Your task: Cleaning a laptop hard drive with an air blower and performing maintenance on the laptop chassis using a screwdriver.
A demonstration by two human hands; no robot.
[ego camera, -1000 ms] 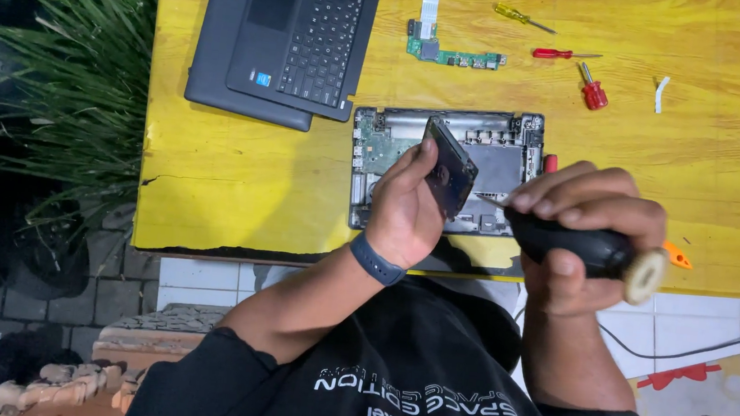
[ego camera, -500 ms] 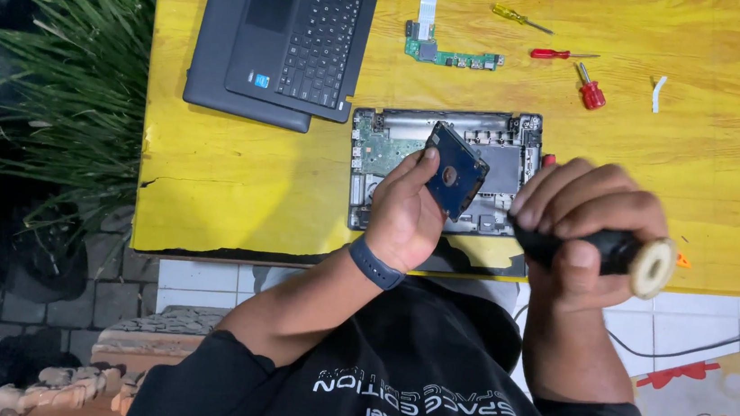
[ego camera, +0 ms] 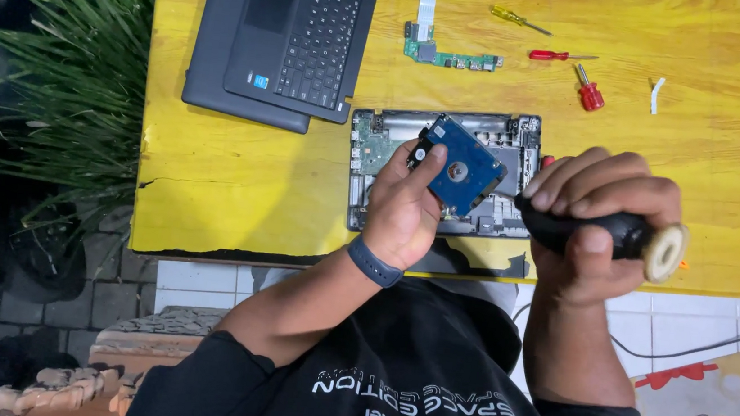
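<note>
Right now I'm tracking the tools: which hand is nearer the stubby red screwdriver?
Right. The right hand grips a black brush just below the stubby red screwdriver; the left hand holds the blue hard drive, farther left.

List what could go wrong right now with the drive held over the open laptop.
1. The left hand pinches the blue hard drive by one end only, tilted above the open laptop base; it might slip and strike the exposed board.
2. The right hand wraps a bulky black tool close beside the drive and could knock it.
3. The base lies near the yellow table's edge, so a bump may push it off.
</note>
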